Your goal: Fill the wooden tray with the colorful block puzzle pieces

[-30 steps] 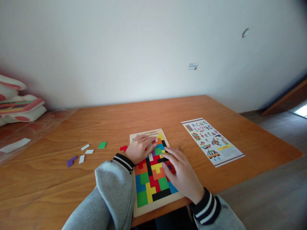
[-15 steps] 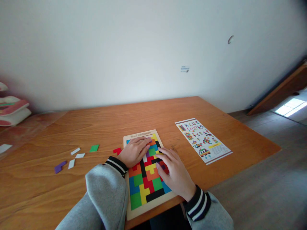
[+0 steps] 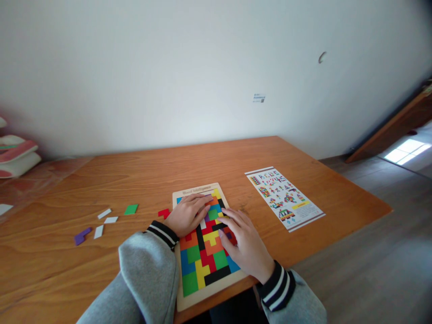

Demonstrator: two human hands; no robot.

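Note:
A wooden puzzle board [image 3: 199,302] full of coloured block pieces lies at the table's front edge. Across its upper part rests my left hand [image 3: 189,215], fingers stretched out over the pieces and covering several of them. My right hand [image 3: 245,240] is over the board's right side, thumb and fingers apart, with nothing visible between them. Among the set pieces are a green square piece [image 3: 190,283] and a yellow piece [image 3: 201,274] near the lower left. A red piece [image 3: 164,213] lies on the table just left of the board, beside my left wrist.
Further left on the wooden table [image 3: 135,171] lie a purple piece [image 3: 82,236], a green piece [image 3: 131,209] and several white pieces [image 3: 110,220]. A printed pattern sheet [image 3: 284,198] lies to the right. Behind the table rises a white wall [image 3: 168,81]. A pink-and-white object [image 3: 16,157] stands far left.
The view has shifted slightly. Both hands keep nearly the same place and pose over the board, and no piece has visibly moved.

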